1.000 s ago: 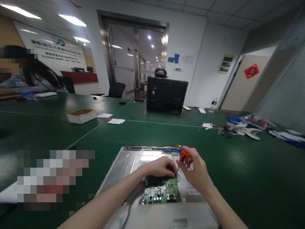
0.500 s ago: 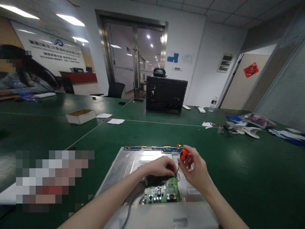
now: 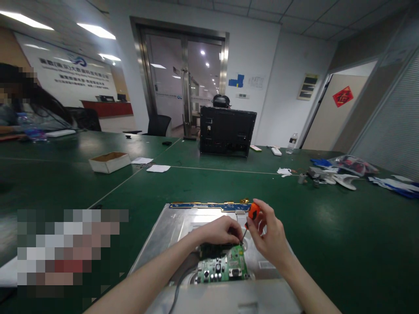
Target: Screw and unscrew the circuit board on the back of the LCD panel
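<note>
My right hand (image 3: 270,233) grips the orange-and-black handle of a screwdriver (image 3: 254,211). Its thin shaft slants down to the upper right corner of a green circuit board (image 3: 224,267). Close beside the tip, my left hand (image 3: 225,230) has its fingers bent and pinched together over the board's upper edge; whatever they hold is too small or hidden to make out. The board lies on a silver metal panel (image 3: 170,231), with a narrow blue circuit strip (image 3: 199,206) along the panel's far edge. A grey cable (image 3: 178,283) runs from the board toward me.
Beyond the panel, a black monitor housing (image 3: 227,131) stands on the green table (image 3: 183,185). An open box (image 3: 110,162) and papers (image 3: 158,168) lie to the left. Gloves, a plastic bag (image 3: 353,164) and a bottle (image 3: 291,143) are at right. A person (image 3: 36,100) sits far left.
The view has shifted slightly. My right hand has turned the screwdriver handle a little, while its tip stays at the board's corner. My left hand keeps its place.
</note>
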Available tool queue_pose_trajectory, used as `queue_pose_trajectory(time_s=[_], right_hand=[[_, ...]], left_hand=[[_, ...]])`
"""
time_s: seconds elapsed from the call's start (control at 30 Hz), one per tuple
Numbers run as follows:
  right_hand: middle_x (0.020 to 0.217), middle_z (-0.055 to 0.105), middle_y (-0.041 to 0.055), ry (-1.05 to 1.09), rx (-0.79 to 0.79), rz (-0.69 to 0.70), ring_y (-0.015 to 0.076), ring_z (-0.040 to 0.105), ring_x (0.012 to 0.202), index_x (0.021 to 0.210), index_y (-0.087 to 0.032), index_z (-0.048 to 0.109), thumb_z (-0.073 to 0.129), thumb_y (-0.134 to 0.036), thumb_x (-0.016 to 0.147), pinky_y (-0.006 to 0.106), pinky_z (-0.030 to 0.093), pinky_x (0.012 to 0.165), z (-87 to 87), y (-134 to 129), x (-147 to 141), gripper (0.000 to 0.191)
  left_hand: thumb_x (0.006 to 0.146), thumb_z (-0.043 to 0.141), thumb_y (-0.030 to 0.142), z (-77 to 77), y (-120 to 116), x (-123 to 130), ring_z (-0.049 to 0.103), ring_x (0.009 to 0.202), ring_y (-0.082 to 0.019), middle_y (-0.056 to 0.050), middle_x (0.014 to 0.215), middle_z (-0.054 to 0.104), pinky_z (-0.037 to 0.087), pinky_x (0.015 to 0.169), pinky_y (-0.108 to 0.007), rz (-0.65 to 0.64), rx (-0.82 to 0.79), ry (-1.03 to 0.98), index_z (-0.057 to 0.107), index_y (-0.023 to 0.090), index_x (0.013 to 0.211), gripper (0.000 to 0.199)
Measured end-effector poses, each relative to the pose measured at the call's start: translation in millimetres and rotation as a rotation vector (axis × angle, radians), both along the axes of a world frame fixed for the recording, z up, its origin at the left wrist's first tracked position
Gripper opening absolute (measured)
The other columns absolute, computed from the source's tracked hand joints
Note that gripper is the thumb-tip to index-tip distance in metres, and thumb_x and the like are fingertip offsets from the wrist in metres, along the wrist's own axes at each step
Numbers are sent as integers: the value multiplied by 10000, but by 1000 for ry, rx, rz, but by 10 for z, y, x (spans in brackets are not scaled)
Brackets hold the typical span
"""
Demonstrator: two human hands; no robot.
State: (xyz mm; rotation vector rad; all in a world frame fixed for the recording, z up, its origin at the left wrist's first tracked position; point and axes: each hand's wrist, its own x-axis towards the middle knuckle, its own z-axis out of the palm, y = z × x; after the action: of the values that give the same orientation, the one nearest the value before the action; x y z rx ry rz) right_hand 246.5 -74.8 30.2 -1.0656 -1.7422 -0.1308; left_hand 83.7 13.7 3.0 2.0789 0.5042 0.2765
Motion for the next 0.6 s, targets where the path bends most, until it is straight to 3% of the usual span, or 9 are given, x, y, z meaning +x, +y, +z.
queue_pose_trajectory(time_s=[0.3,0.47,0.6], right_hand=[[738,548,-28,-28,45,-6,84,481,464,1212,-217,414,550,-255,886,200,411,423,-16,15,29,355],[679,549,-37,-27,-15,32,93,497,452,1261,-182,382,505,-209,885,206,420,422,-7,-22,29,396],[704,548,-34,-30,29,26,84,488,446,1238,-185,391,520,-181,871,197,405,415,-2,-20,19,390]], left_hand=[[705,613,78,-26,18,1,581,667,-131,7,724,655,435,633,-198,-6,11,-5,697,137,839,169],[712,634,103,-64,45,1,593,697,-145,4,750,669,437,647,-207,-9,58,21,704,143,850,159],[711,630,94,-87,56,-1,599,694,-143,-1,772,680,442,652,-211,-11,35,29,706,144,870,184]])
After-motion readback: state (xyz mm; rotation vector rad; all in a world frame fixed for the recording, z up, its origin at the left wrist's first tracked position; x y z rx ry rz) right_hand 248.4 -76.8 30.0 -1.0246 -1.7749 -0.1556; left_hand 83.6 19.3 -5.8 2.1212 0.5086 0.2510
